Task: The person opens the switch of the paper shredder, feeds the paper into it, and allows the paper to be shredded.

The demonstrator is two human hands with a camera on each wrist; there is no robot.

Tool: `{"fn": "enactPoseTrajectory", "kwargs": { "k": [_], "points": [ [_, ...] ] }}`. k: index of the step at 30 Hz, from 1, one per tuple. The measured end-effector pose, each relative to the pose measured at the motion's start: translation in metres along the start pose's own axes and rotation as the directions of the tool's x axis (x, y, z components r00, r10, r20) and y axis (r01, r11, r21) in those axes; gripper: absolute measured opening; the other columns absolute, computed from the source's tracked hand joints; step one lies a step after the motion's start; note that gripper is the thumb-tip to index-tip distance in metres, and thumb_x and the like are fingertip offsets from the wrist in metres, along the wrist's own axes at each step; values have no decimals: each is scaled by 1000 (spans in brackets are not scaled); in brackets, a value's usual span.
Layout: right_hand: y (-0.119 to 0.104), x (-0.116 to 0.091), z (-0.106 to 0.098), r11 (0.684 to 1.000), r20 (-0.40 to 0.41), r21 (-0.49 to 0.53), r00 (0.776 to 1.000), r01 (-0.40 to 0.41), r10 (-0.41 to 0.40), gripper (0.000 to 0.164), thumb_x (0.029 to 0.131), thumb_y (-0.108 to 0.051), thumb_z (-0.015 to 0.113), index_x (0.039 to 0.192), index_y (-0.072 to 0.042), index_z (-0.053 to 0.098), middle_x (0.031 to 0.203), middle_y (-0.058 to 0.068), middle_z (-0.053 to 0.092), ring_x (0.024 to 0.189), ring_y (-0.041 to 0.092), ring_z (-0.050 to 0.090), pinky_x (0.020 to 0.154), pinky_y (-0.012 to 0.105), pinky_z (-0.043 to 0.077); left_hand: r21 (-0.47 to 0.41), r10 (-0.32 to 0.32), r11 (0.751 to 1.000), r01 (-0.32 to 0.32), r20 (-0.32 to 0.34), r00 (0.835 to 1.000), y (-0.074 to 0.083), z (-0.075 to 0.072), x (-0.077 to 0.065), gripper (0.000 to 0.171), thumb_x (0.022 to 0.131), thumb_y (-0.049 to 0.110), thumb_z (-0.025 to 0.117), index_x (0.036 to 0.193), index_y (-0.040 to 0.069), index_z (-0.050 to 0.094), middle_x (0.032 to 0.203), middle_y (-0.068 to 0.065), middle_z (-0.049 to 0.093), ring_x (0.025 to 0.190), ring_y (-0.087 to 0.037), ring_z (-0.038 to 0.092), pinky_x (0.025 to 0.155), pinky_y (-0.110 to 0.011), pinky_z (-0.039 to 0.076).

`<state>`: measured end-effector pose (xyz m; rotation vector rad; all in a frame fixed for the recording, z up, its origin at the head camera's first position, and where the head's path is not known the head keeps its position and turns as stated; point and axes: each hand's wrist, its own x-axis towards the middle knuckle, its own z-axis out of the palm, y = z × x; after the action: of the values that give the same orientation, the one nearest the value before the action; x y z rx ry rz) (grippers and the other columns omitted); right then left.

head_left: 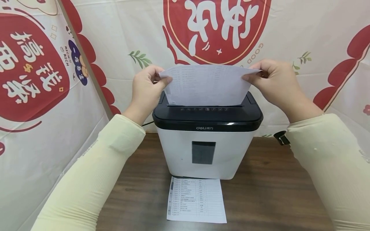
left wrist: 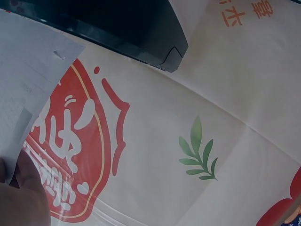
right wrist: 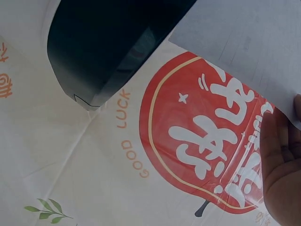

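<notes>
A white sheet of paper (head_left: pixel 206 85) with faint print stands upright over a paper shredder (head_left: pixel 208 117), its lower edge at the slot in the black top. My left hand (head_left: pixel 147 91) pinches the sheet's upper left corner between thumb and fingers. At the upper right corner my right hand (head_left: pixel 273 81) pinches it the same way. In the left wrist view the paper (left wrist: pixel 33 80) hangs beside the dark shredder top (left wrist: pixel 117 33), with the left hand (left wrist: pixel 26 197) at its edge. The right wrist view shows the right hand (right wrist: pixel 284 165) gripping the paper (right wrist: pixel 244 42).
A printed sheet with a table (head_left: pixel 196 202) lies on the brown wooden table (head_left: pixel 136 192), its far end against the shredder's base. Behind hangs a white cloth (head_left: pixel 115 38) with red patterns. A small black object (head_left: pixel 281 138) is by the right sleeve.
</notes>
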<state>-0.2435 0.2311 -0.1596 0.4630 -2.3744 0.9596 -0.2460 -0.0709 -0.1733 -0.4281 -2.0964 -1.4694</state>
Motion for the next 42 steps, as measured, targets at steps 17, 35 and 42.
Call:
{"fn": "enactPoseTrajectory", "kwargs": {
  "k": [17,35,42],
  "points": [
    [7,4,5,1000,8,3,1000,-16,16,20,89,-13,70,103,0,72,105,20,67,77,-1,54,69,4,41,38,-4,999,4,-4,1000,-8,4,2,8,89,5,68,89,-1,63,89,-14,66,82,-18,59,71,-22,46],
    [15,8,6,999,3,0,999,-46,46,21,89,-15,70,101,1,71,97,5,70,78,4,54,68,11,40,71,-15,997,14,23,1000,-9,11,5,8,90,7,67,92,0,64,90,-12,65,83,-18,58,73,-24,47],
    [18,7,9,997,27,-18,997,-70,70,22,90,-18,68,104,0,72,102,12,68,80,7,55,68,9,41,113,-17,993,12,36,999,-10,12,6,9,90,8,67,93,0,64,91,-11,65,85,-18,58,75,-25,48]
  ]
}}
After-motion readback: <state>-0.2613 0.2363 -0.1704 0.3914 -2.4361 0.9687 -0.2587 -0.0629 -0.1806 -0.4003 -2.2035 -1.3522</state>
